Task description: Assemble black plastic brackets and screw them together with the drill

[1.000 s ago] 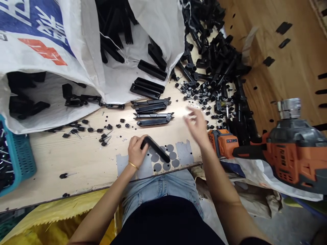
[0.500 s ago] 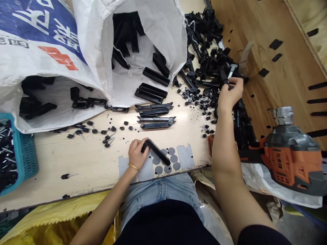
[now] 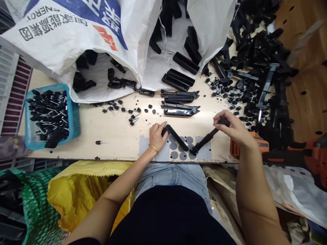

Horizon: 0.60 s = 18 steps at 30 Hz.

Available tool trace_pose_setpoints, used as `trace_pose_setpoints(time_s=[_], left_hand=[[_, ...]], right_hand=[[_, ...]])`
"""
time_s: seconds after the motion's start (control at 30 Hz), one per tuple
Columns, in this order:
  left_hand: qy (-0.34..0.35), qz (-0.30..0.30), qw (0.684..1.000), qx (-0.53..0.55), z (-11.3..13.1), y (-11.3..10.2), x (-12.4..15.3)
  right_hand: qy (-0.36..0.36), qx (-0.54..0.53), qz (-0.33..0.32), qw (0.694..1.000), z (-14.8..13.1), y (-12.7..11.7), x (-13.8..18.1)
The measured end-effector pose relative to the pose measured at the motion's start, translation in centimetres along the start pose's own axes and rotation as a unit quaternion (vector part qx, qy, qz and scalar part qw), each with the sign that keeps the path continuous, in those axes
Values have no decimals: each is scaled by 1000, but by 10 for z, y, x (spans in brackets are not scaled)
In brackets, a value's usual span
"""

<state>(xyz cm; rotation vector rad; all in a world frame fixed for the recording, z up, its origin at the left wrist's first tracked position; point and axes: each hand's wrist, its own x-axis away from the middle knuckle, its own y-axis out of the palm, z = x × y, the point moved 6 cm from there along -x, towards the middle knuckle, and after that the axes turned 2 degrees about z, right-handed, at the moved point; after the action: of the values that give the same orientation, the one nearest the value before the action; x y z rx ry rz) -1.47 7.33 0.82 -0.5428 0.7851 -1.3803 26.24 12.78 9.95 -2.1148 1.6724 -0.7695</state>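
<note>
My left hand (image 3: 156, 136) is closed on the upper end of a black plastic bar (image 3: 177, 137) that lies slanted on a grey taped patch with dark round dots (image 3: 178, 151) at the bench's near edge. My right hand (image 3: 231, 128) grips the top of a second black bar (image 3: 205, 139), whose lower end meets the first bar's lower end, so the two form a V. Just behind them lie assembled black bar pairs (image 3: 180, 102).
White woven sacks (image 3: 107, 37) holding black parts spill onto the wooden bench (image 3: 112, 136). A teal basket of black-headed pins (image 3: 49, 114) stands at left. A heap of black parts (image 3: 258, 68) lies at right, near an orange power tool (image 3: 296, 158). Loose pins (image 3: 127, 114) are scattered mid-bench.
My right hand reached into the heap at right, took a black bar and brought it down beside the one under my left hand. The view shifted left and down.
</note>
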Motion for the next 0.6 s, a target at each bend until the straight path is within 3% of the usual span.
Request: trace_pose_setpoints(time_s=[0.07,0.13,0.17,0.2,0.33,0.4,0.5,0.6], left_hand=[[-10,-4,1000,9,1,-9,5],[4,-10,1000,-1,6,-22,8],[29,-22,999,-13,12,-28,8],[66,-43,997,-26,19,-32,7],[251,-196,946,-62,57,-18,-5],[293,-262,916,-85,69,-3,-12],[287,-316,897,-116,71,9,-19],[185,-328,922,-90,61,2,-14]], right_hand=[[-5,114,98,989,-2,-6,-4],[19,219,208,953,-8,-13,8],[48,249,232,939,-9,-12,15],[85,261,224,935,-9,-5,22],[230,210,63,948,4,54,30],[249,174,67,950,9,72,25],[252,117,55,959,22,77,23],[219,-46,43,974,27,72,35]])
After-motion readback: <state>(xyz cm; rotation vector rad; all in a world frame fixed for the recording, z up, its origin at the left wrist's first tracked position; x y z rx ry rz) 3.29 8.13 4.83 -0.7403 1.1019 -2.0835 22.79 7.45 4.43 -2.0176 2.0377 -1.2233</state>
